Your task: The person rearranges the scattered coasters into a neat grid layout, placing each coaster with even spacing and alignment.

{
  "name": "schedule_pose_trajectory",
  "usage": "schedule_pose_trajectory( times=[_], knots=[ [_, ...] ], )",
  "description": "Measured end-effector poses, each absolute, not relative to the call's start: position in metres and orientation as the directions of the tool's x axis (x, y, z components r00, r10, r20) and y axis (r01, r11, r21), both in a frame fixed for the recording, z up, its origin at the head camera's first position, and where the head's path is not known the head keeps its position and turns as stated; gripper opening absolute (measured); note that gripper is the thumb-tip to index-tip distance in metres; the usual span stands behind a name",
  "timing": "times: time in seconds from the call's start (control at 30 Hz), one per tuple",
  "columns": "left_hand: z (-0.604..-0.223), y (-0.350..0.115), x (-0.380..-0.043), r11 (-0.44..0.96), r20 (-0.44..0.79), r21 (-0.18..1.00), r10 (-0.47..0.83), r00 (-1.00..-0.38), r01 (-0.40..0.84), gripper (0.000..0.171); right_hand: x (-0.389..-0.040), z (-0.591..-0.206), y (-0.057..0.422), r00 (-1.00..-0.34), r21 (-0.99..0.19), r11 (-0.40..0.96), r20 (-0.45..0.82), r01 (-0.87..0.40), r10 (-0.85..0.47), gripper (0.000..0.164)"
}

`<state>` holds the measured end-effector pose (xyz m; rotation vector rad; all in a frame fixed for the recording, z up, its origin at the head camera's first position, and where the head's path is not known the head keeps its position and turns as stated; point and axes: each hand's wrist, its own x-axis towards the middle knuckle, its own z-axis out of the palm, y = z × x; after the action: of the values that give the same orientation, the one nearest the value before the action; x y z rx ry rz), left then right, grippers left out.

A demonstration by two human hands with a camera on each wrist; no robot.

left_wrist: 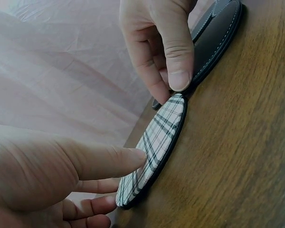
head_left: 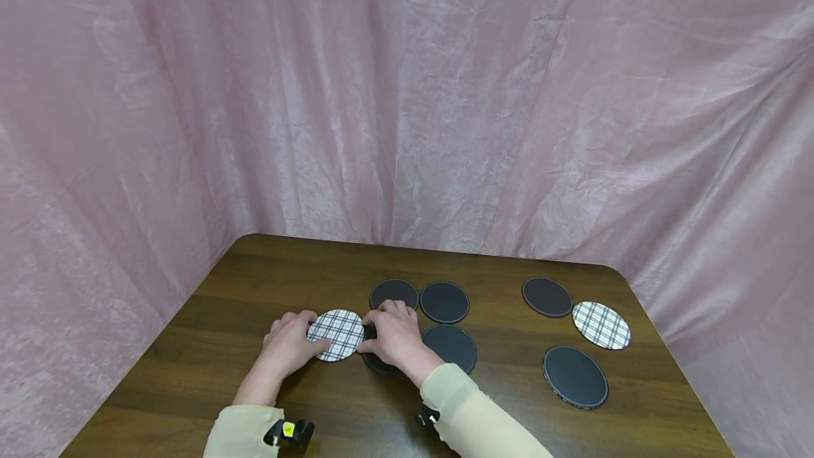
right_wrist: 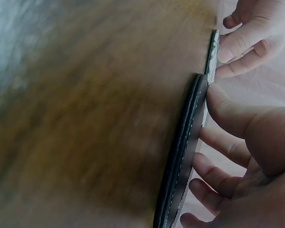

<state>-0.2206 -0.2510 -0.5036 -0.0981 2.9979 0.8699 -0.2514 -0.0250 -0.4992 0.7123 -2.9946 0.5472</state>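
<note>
A round coaster with a white and dark plaid face (head_left: 337,336) lies left of centre on the table, between both hands. My left hand (head_left: 287,345) holds its left side, with the thumb on the plaid face and the fingers at the far rim. On the opposite side, my right hand (head_left: 396,334) grips the right rim between thumb and index finger. Its other fingers reach over a dark coaster with a stitched edge (right_wrist: 185,152), which touches the plaid one. Part of that dark coaster (head_left: 380,365) is hidden under the right hand.
Beyond the right hand lie dark coasters: one at the back (head_left: 394,292), another beside it (head_left: 444,302), and one nearer (head_left: 453,346). Farther right are a brown coaster (head_left: 547,297), a plaid coaster (head_left: 601,325) and a black coaster (head_left: 575,377). A pink curtain (head_left: 407,104) hangs behind the wooden table (head_left: 509,423).
</note>
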Motion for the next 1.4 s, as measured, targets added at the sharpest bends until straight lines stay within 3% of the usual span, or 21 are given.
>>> schedule_pose_trajectory(
  times=[0.37, 0.77, 1.4],
  knots=[
    [-0.502, -0.25, -0.218, 0.84, -0.009, 0.537, -0.081, -0.997, -0.073, 0.062, -0.248, -0.491, -0.013, -0.878, -0.383, 0.792, 0.15, -0.476, -0.455, 0.037],
    [-0.498, -0.244, -0.214, 0.824, 0.051, 0.562, -0.119, -0.992, -0.07, 0.062, -0.235, -0.475, 0.032, -0.867, -0.383, 0.778, 0.211, -0.498, -0.451, 0.042],
    [-0.491, -0.211, -0.211, 0.845, 0.138, 0.531, -0.007, -0.99, 0.068, 0.065, -0.217, -0.485, 0.116, -0.925, -0.33, 0.868, 0.213, -0.372, -0.315, 0.064]
  ],
)
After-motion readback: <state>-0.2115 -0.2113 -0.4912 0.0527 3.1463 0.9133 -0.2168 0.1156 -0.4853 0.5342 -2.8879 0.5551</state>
